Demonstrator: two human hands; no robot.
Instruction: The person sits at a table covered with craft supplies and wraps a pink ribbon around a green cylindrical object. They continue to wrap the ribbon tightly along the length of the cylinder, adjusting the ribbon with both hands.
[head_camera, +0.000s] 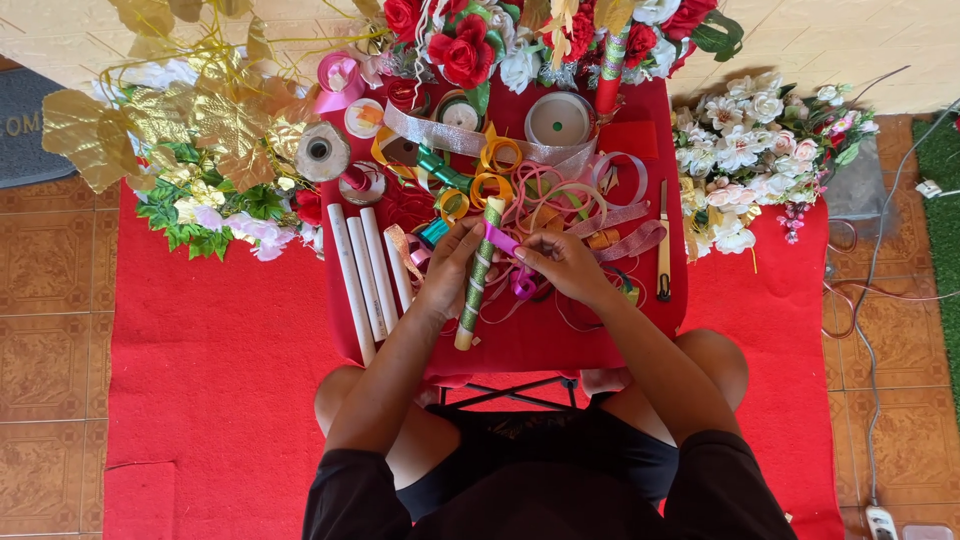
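The left hand (447, 268) grips a green tube (477, 280). The right hand (562, 262) pinches pink ribbon (503, 240) on it. The table's (560, 345) near edge has bare room.

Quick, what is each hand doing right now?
Left hand: closed around the green-wrapped tube, holding it.
Right hand: fingers pinched on the purple ribbon at the tube.

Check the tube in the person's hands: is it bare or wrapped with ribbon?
Partly wrapped. Green glittery ribbon covers most of the tube, but its lower end is bare white. The right hand holds a purple ribbon against it.
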